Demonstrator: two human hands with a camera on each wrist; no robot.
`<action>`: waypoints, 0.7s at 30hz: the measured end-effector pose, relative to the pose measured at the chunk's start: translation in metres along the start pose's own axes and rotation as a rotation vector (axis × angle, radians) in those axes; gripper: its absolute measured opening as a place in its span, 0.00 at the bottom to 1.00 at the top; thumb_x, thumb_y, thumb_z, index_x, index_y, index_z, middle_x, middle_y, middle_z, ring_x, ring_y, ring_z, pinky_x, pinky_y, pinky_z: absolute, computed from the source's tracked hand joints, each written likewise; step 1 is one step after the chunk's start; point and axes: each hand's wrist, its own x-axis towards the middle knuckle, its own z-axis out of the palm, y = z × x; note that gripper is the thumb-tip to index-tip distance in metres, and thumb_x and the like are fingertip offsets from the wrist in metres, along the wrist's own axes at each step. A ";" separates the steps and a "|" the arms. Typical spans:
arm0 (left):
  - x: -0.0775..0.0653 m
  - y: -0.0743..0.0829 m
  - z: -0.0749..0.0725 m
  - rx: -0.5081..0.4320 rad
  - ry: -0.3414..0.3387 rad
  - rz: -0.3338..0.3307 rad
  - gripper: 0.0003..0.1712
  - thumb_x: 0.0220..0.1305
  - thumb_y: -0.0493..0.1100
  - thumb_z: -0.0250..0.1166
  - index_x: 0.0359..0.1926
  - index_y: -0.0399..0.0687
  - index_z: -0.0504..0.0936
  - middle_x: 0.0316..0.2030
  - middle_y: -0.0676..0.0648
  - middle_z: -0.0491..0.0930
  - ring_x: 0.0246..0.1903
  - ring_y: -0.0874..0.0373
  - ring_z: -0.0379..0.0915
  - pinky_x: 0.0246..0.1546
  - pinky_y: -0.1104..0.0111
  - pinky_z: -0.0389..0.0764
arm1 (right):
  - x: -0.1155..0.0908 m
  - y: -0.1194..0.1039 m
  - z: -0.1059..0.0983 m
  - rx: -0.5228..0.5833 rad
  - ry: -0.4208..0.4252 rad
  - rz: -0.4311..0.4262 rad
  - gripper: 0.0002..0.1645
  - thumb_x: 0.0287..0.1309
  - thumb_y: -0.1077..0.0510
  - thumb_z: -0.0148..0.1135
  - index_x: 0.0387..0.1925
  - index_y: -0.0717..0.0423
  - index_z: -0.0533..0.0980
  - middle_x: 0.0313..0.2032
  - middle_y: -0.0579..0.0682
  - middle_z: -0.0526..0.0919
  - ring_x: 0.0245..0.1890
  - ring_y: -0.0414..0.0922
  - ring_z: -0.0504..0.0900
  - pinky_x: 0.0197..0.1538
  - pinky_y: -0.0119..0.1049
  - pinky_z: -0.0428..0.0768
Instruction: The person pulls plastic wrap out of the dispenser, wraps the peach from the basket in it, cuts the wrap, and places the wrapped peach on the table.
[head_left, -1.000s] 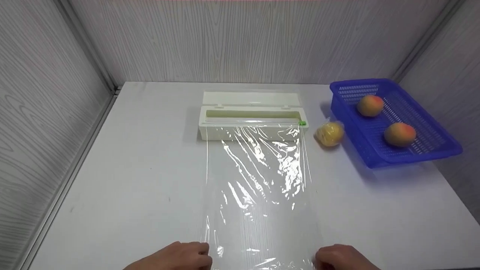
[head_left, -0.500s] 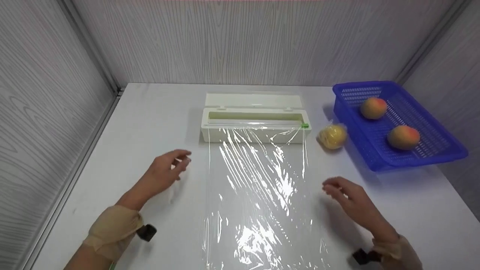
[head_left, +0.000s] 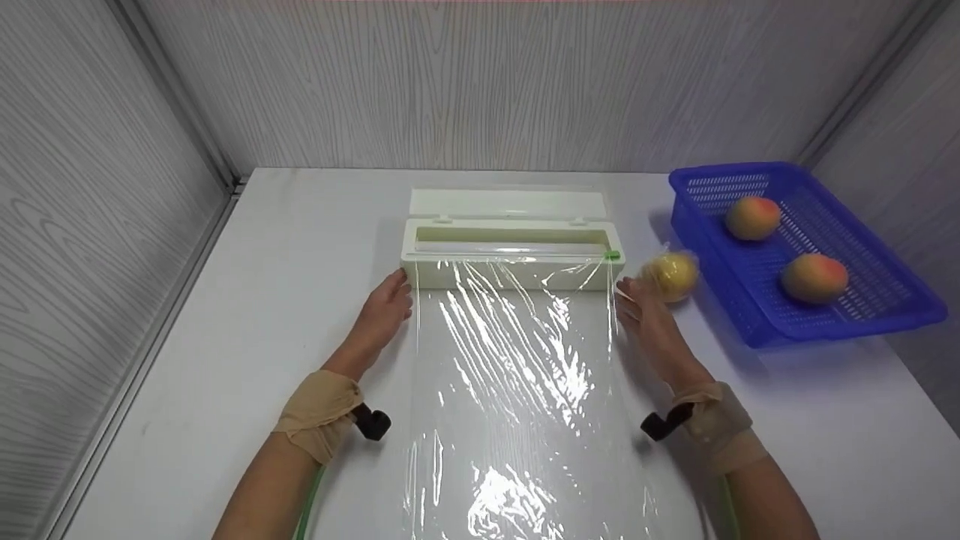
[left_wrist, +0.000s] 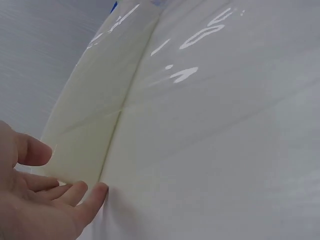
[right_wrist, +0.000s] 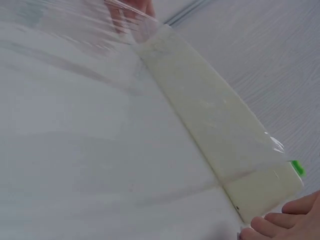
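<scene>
A white cling film dispenser box [head_left: 510, 224] lies on the table with its lid folded back and a roll inside. Over its front edge runs a wide sheet of clear cling film [head_left: 517, 375], spread towards me and past the lower frame edge. A green slide cutter [head_left: 613, 256] sits at the right end. My left hand [head_left: 384, 311] is at the box's left end, relaxed fingers against the corner in the left wrist view. At the opposite end, my right hand [head_left: 651, 322] has its fingertips [right_wrist: 257, 224] beside the box's lower corner.
A yellow fruit wrapped in film [head_left: 671, 276] lies just right of the box, close to my right hand. Beyond it stands a blue plastic basket [head_left: 716, 300] holding two peaches, one far [head_left: 753, 218] and one nearer [head_left: 814, 278]. Panels enclose the table's back and sides.
Both hands have left the near end of the film and moved forward to the ends of the box. The film now lies released, its near part spread before me.
</scene>
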 end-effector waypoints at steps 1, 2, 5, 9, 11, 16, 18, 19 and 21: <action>0.001 0.000 0.003 0.001 0.003 0.008 0.35 0.77 0.46 0.40 0.79 0.45 0.42 0.78 0.44 0.48 0.76 0.49 0.51 0.71 0.58 0.65 | 0.002 0.000 0.001 0.020 -0.002 0.013 0.41 0.78 0.42 0.32 0.77 0.63 0.38 0.78 0.60 0.43 0.79 0.55 0.46 0.79 0.46 0.47; 0.002 0.000 0.005 0.000 0.006 0.010 0.35 0.76 0.45 0.40 0.79 0.45 0.42 0.78 0.44 0.48 0.76 0.50 0.50 0.72 0.59 0.63 | 0.004 -0.001 0.002 0.033 -0.007 0.024 0.41 0.78 0.42 0.32 0.77 0.62 0.37 0.79 0.58 0.42 0.79 0.54 0.44 0.79 0.45 0.45; 0.005 0.003 0.010 0.011 0.014 0.005 0.37 0.74 0.43 0.41 0.79 0.47 0.39 0.78 0.45 0.47 0.77 0.51 0.47 0.74 0.60 0.59 | 0.009 -0.005 0.005 0.081 0.000 0.057 0.41 0.77 0.40 0.32 0.78 0.57 0.37 0.79 0.56 0.40 0.79 0.52 0.40 0.80 0.43 0.40; 0.008 0.010 0.011 0.013 0.026 -0.004 0.40 0.71 0.42 0.43 0.79 0.48 0.38 0.79 0.46 0.46 0.77 0.51 0.45 0.74 0.60 0.58 | 0.019 -0.010 0.008 0.127 0.015 0.087 0.41 0.75 0.37 0.30 0.79 0.51 0.38 0.80 0.52 0.38 0.80 0.50 0.37 0.79 0.42 0.35; 0.011 0.013 0.010 0.007 0.028 -0.005 0.41 0.70 0.41 0.43 0.79 0.48 0.37 0.79 0.45 0.46 0.78 0.51 0.45 0.74 0.60 0.59 | 0.023 -0.011 0.009 0.137 0.021 0.095 0.41 0.75 0.35 0.26 0.79 0.51 0.38 0.80 0.51 0.38 0.80 0.49 0.37 0.79 0.42 0.35; 0.019 0.016 0.010 -0.029 0.030 -0.023 0.41 0.70 0.39 0.42 0.79 0.48 0.37 0.79 0.44 0.45 0.78 0.50 0.44 0.73 0.60 0.61 | 0.035 -0.010 0.010 0.154 0.024 0.116 0.42 0.74 0.33 0.22 0.79 0.49 0.39 0.80 0.49 0.37 0.80 0.48 0.35 0.79 0.42 0.34; 0.023 0.015 0.009 -0.055 0.030 -0.036 0.39 0.72 0.39 0.41 0.79 0.48 0.37 0.79 0.45 0.43 0.77 0.50 0.45 0.72 0.60 0.63 | 0.039 -0.009 0.011 0.166 0.034 0.130 0.42 0.74 0.33 0.26 0.79 0.48 0.40 0.80 0.48 0.37 0.80 0.47 0.35 0.79 0.42 0.34; 0.026 0.015 0.009 -0.070 0.033 -0.042 0.39 0.72 0.39 0.40 0.79 0.48 0.37 0.79 0.45 0.42 0.77 0.50 0.45 0.71 0.60 0.64 | 0.042 -0.009 0.012 0.172 0.039 0.134 0.42 0.74 0.34 0.28 0.79 0.49 0.40 0.80 0.49 0.38 0.80 0.47 0.36 0.79 0.41 0.35; 0.030 0.014 0.009 -0.098 0.046 -0.061 0.39 0.73 0.39 0.40 0.79 0.50 0.37 0.80 0.46 0.40 0.76 0.50 0.48 0.70 0.60 0.66 | 0.046 -0.008 0.014 0.178 0.042 0.127 0.41 0.75 0.36 0.27 0.79 0.50 0.40 0.80 0.48 0.39 0.80 0.47 0.38 0.79 0.40 0.37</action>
